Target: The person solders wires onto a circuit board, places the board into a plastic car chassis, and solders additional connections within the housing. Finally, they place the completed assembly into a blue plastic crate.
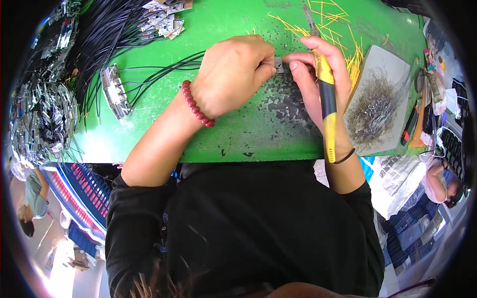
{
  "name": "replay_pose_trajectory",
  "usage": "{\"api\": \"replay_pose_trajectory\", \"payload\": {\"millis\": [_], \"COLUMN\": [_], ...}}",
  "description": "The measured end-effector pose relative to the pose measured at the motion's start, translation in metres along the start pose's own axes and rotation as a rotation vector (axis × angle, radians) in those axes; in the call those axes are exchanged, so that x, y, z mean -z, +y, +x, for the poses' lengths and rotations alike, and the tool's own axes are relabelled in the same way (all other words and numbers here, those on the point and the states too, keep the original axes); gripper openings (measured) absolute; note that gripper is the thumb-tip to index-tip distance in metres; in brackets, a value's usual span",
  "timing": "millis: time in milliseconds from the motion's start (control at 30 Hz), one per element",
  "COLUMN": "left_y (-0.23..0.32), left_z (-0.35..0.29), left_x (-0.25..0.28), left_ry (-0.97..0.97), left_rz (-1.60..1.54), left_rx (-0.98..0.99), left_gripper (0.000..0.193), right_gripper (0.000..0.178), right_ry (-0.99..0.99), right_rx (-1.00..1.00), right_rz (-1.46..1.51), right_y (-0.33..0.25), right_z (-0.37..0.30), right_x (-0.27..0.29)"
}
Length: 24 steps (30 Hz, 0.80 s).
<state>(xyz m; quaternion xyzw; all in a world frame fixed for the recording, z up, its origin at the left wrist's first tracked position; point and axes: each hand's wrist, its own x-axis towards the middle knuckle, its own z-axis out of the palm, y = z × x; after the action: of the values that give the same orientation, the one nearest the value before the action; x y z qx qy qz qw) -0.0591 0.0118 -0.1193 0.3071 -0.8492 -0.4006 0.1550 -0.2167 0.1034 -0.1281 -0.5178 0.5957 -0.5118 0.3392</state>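
My left hand [231, 74], with a red bead bracelet at the wrist, is closed in a pinch on a small silvery piece [279, 65] over the green tabletop. Several black wires [166, 67] run leftward from under that hand toward a shiny metal strip [115, 92]. My right hand [309, 89] grips a soldering iron [327, 92] with a yellow and black handle. The iron's tip points away toward the far edge. The thumb and a fingertip of my right hand are close beside the silvery piece; whether they touch it I cannot tell.
Thin yellow wires [353, 64] lie scattered beyond my right hand. A grey board [395, 62] heaped with dark wire bits is at the right. Bundled black wires [107, 35], small boards [161, 22] and piled metal parts [44, 116] fill the left. Other people sit at both sides.
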Motion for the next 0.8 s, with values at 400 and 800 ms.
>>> {"api": "replay_pose_trajectory", "payload": {"millis": [400,800], "left_y": [0.001,0.001], "left_z": [-0.001,0.000], "left_x": [-0.011,-0.017], "left_ry": [0.129,0.184], "left_rz": [0.006,0.122], "left_rx": [0.041,-0.006], "left_gripper": [0.009,0.008], "right_gripper": [0.031,0.050], "right_ry": [0.148,0.318], "right_rx": [0.064,0.041], "right_rz": [-0.053,0.045], "right_y": [0.004,0.006], "right_z": [-0.010,-0.048], "right_x": [0.012,0.037]}}
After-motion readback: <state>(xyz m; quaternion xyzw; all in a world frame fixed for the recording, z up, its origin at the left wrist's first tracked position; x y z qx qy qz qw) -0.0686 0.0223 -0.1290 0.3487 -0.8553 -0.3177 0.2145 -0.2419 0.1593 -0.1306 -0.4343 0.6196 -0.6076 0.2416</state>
